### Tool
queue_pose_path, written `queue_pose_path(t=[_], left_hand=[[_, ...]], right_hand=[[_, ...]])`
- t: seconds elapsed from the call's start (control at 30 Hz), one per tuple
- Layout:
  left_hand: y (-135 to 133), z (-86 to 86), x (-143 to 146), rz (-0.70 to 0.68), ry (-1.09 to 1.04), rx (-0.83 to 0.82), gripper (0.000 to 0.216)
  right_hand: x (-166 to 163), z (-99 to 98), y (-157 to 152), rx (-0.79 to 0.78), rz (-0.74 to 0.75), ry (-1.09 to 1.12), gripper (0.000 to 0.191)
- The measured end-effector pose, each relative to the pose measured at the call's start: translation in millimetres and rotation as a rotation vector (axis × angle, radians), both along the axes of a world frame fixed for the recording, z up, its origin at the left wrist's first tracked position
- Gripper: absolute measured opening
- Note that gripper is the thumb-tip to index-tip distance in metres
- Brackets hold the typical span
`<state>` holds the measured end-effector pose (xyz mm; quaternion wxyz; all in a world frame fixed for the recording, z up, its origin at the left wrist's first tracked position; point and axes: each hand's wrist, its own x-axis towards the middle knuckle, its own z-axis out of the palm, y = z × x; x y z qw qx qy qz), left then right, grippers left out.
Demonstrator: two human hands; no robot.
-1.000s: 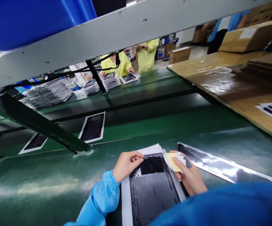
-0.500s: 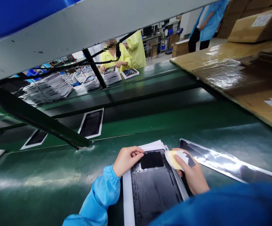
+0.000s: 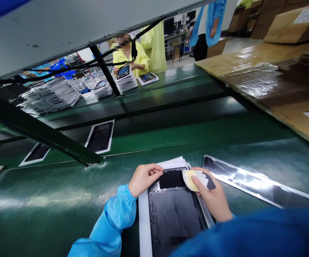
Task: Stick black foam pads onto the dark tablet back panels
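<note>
A black tablet housing (image 3: 174,216) lies on white paper-like sheets (image 3: 145,221), with a darker black rectangular sheet (image 3: 171,179) near its far end. At that sheet's upper left corner, the fingers of my left hand (image 3: 145,178) are closed in a pinch; whatever is between them is hidden. My right hand (image 3: 217,200) grips a rounded pale yellow and white pad (image 3: 192,180) with a grey end. The pad's tip overlaps the right side of the black sheet; whether it presses on it I cannot tell. My right forearm hides the housing's near right corner.
A shiny dark strip with silver edges (image 3: 256,182) lies to the right. More housings on white sheets (image 3: 100,137) lie beyond a slanted green post (image 3: 50,135). Cardboard (image 3: 285,82) covers the far right. Across the bench, a person in yellow (image 3: 133,59) handles stacked panels.
My right hand has moved the pad leftward, over the right part of the black sheet. My left hand stays at the corner. In the background, a person in blue has shifted left.
</note>
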<state>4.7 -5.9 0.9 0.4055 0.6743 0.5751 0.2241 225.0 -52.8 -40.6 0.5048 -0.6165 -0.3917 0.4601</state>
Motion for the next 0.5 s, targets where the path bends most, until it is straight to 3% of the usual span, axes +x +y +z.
queue_pose_path(t=[0.5], left_hand=[[-1.4,0.3,-3.2,0.005,0.022,-0.019,0.024]], right_hand=[[-11.9,2.0,8.5,0.102,0.124,-0.129,0.029]])
